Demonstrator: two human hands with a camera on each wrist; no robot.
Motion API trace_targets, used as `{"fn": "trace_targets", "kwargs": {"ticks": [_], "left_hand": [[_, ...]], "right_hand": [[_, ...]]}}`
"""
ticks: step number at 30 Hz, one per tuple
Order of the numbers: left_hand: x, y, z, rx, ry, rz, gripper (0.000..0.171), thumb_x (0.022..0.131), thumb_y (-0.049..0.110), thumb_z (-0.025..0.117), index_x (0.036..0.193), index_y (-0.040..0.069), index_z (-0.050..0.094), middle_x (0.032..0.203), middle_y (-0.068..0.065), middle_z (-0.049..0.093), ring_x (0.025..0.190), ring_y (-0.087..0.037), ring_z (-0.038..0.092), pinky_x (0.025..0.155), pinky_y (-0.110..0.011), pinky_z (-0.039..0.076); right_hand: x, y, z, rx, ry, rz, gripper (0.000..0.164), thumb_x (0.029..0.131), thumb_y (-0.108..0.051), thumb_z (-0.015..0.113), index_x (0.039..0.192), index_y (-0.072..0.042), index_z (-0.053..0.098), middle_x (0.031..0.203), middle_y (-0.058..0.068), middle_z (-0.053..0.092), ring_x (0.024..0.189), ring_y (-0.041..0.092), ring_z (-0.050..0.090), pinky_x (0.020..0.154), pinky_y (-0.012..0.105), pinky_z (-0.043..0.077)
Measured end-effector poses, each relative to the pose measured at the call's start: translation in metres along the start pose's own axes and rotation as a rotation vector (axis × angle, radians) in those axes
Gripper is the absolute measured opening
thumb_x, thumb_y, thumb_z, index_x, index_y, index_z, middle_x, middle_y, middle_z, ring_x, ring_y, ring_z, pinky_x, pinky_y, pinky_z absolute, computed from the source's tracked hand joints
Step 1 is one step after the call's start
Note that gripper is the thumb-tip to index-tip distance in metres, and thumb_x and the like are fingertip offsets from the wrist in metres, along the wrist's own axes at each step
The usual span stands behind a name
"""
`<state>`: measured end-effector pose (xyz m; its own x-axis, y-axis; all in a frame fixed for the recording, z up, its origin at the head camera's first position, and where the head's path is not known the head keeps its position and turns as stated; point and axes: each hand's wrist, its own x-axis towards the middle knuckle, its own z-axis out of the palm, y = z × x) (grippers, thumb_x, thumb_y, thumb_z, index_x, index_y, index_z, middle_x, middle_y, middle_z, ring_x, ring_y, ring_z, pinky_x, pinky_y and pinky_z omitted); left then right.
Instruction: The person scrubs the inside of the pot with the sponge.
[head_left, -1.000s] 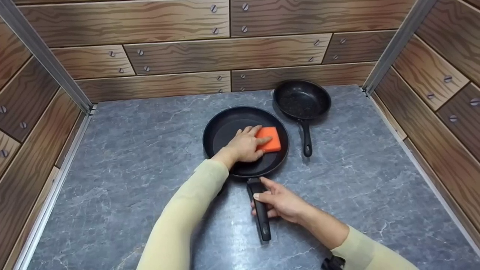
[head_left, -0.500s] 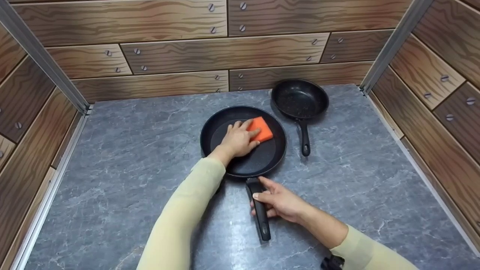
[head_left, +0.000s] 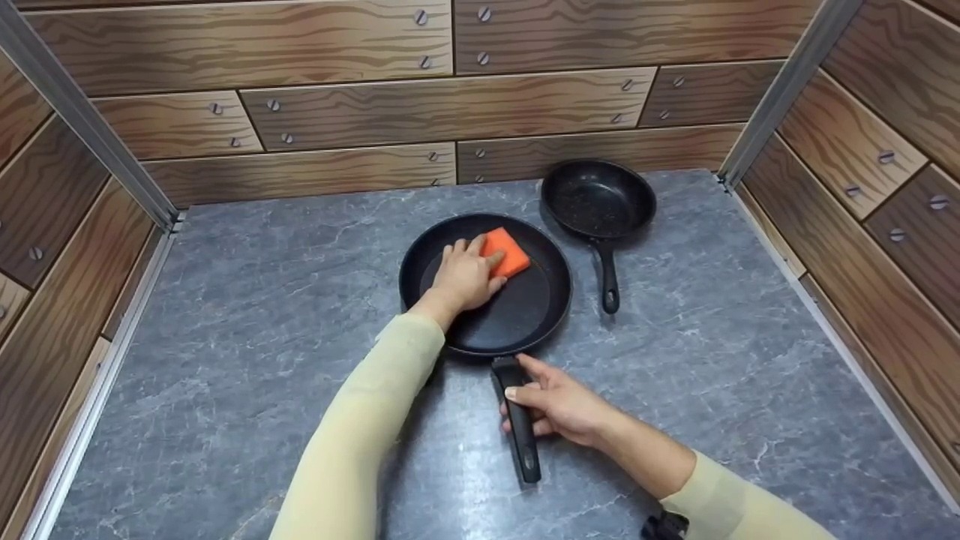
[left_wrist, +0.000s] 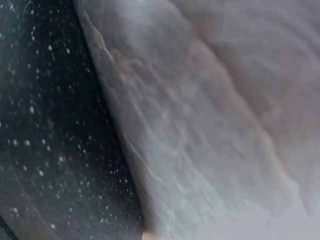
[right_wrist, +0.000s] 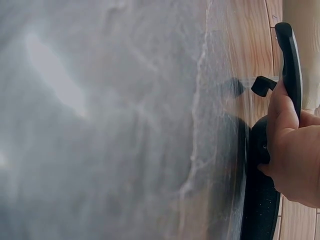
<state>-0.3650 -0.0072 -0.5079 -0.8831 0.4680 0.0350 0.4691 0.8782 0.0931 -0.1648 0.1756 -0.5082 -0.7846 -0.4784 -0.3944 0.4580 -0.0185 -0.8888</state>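
Observation:
A large black frying pan (head_left: 517,315) lies on the grey marbled tabletop, its handle toward the person. Inside it, my left hand (head_left: 461,279) rests on an orange sponge (head_left: 508,253), fingers spread with the index fingertip on top and the thumb beside the lower edge. My right hand (head_left: 566,405) grips the pan's handle (head_left: 525,442), thumb on top and fingers underneath. In the right wrist view that hand (right_wrist: 295,155) is wrapped at the handle (right_wrist: 291,65), beside the dark pan wall (right_wrist: 260,210). The left wrist view shows only the speckled pan side (left_wrist: 60,125) and tabletop.
A smaller black frying pan (head_left: 598,199) stands at the back right, its handle (head_left: 609,281) pointing forward, close to the large pan. Wood-patterned walls (head_left: 352,112) with metal corner posts (head_left: 97,120) enclose the tabletop (head_left: 247,322) on the back and both sides.
My left hand has slid the sponge left and slightly away across the pan, and the sponge has turned. The right hand stays on the handle. The head view has shifted slightly.

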Motion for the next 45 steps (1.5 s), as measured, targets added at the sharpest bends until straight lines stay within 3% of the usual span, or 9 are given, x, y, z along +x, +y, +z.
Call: {"fn": "trace_targets", "kwargs": {"ticks": [20, 45], "left_hand": [[-0.013, -0.023, -0.009, 0.070, -0.026, -0.071, 0.058, 0.106, 0.052, 0.058, 0.157, 0.023, 0.055, 0.159, -0.020, 0.043, 0.127, -0.044, 0.047, 0.109, -0.055, 0.034], [-0.035, -0.042, -0.022, 0.119, -0.063, -0.036, 0.056, 0.104, 0.050, 0.061, 0.151, 0.019, 0.060, 0.145, -0.023, 0.052, 0.120, -0.044, 0.051, 0.100, -0.053, 0.037]], "right_hand": [[0.001, 0.001, -0.001, -0.010, -0.014, -0.015, 0.094, 0.106, -0.013, 0.063, 0.168, 0.000, -0.006, 0.099, 0.014, 0.073, 0.083, 0.024, 0.077, 0.069, 0.034, 0.063], [0.000, 0.000, -0.002, -0.005, -0.011, -0.005, 0.094, 0.106, -0.013, 0.062, 0.168, -0.001, -0.007, 0.100, 0.014, 0.073, 0.084, 0.023, 0.077, 0.069, 0.034, 0.063]]}}
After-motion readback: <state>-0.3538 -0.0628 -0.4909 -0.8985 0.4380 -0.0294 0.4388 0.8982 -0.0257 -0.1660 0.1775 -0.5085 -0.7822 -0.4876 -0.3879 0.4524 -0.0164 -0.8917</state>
